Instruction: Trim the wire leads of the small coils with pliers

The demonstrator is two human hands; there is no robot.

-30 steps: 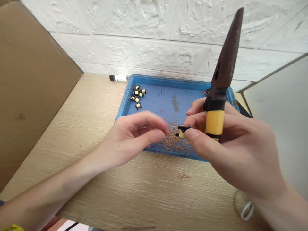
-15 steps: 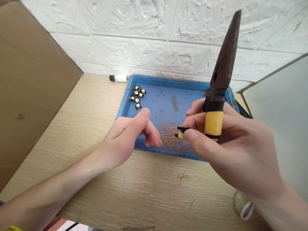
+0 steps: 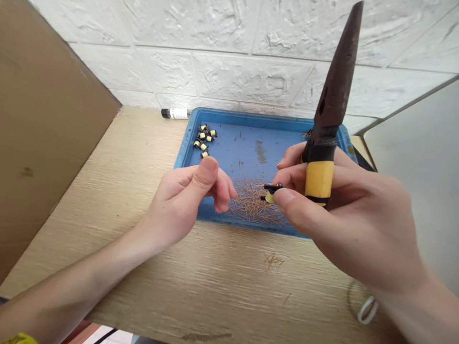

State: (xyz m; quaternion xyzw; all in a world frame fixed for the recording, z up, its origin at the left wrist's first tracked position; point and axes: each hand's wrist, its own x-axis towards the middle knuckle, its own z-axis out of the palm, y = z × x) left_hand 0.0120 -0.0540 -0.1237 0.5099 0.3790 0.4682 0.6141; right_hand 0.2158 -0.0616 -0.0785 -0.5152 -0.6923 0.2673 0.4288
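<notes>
My right hand (image 3: pixel 358 224) is closed around long-nose pliers (image 3: pixel 332 102) with a yellow grip, their rusty jaws pointing up. Its thumb and forefinger also pinch a small black-and-yellow coil bobbin (image 3: pixel 271 192) over the near edge of a blue tray (image 3: pixel 247 153). My left hand (image 3: pixel 186 200) hovers just left of the bobbin, apart from it. Its fingers are curled in and its thumb is raised, and I see nothing in it. A heap of thin copper wire clippings (image 3: pixel 251 205) lies in the tray between the hands.
Several more bobbins (image 3: pixel 204 141) sit in the tray's far left corner. A small black-capped tube (image 3: pixel 175 113) lies against the white brick wall. A cardboard sheet (image 3: pixel 46 134) leans on the left. A few clippings (image 3: pixel 273 260) and a white loop (image 3: pixel 366 310) lie on the wooden table.
My left hand has drawn back to the left from the bobbin and curled its fingers in with the thumb up. The right hand has kept its hold and barely moved.
</notes>
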